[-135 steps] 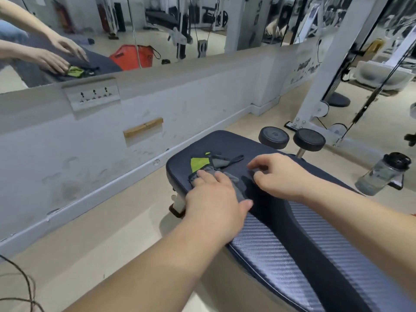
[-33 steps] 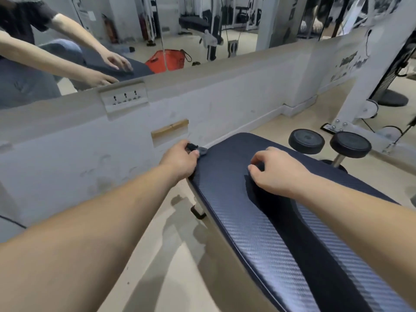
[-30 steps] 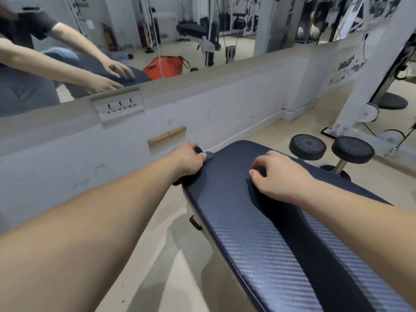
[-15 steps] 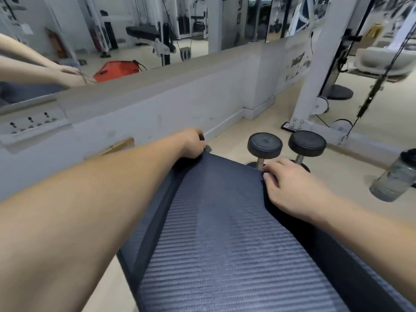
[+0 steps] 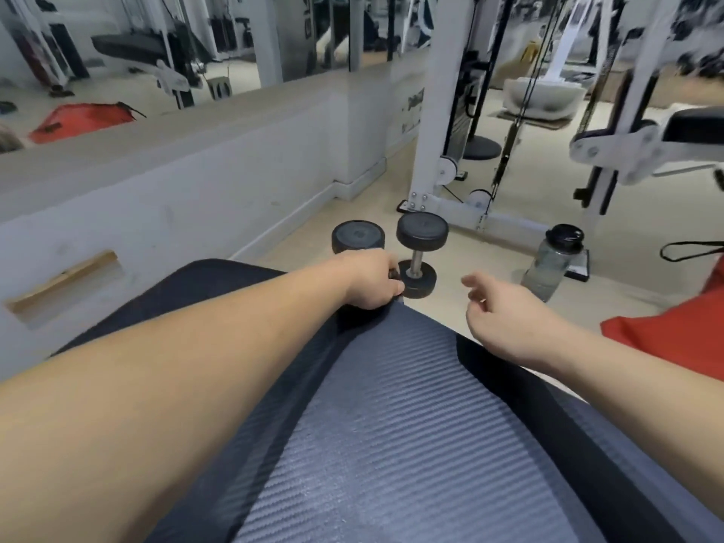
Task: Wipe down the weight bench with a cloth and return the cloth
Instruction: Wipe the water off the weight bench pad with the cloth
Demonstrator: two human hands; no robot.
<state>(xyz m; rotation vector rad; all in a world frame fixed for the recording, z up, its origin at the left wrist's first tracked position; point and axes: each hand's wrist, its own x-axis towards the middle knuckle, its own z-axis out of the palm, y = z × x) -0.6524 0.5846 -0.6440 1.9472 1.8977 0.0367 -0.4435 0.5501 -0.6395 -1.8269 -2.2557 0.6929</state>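
gripping the cloth [image 5: 394, 277] in the left hand [image 5: 370, 284] at the far end of the table [image 5: 391, 425], fingers curled tight round it and over the table's end edge, hiding nearly all of it and leaving only a small dark scrap showing by the fingertips. stretching the left forearm along the table's left half, above its dark side strip. holding the right hand [image 5: 505, 319] over the table's right edge, a little short of the far end, fingers loosely spread and slightly bent, grasping nothing.

seeing two black dumbbells on the floor just past the table's far end: the nearer dumbbell [image 5: 414, 264] standing on end close beside the left hand, the farther dumbbell [image 5: 357, 237] partly hidden behind that hand. seeing a clear water bottle [image 5: 552, 260] with a black cap on the floor, off to the right of the table's far end, and a red bag [image 5: 674, 339] lying right of the table. seeing the white frame of a cable machine [image 5: 431, 131] rising well beyond the table's far end, and a pale low wall [image 5: 176, 197] running along the table's left side, mirror [image 5: 156, 52] above it.
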